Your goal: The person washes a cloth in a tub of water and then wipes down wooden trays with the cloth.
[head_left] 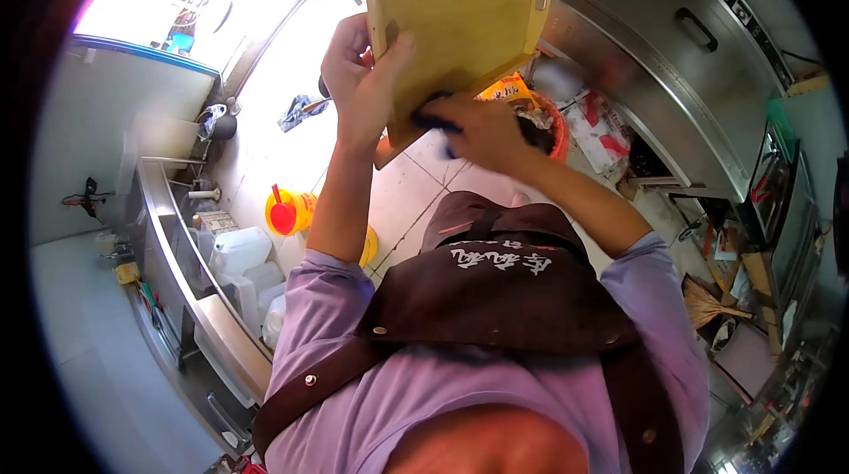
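A yellow tray [460, 14] with raised edges and a slotted handle hole is held up tilted in front of me. My left hand [364, 76] is closed around its left edge, with the thumb lying over the inner face. At the lower part of the tray, my right hand [485, 131] presses a dark cloth [433, 111] against the surface. That hand is slightly smeared by motion. The tray's top end runs out of view.
Beneath the tray stands a red bin [559, 133] with packaging in it. A yellow bucket [303, 209] with a red scoop [282, 213] sits on the tiled floor [402, 187]. Plastic jugs [240, 249] stand left; a steel cabinet [654, 41] is right.
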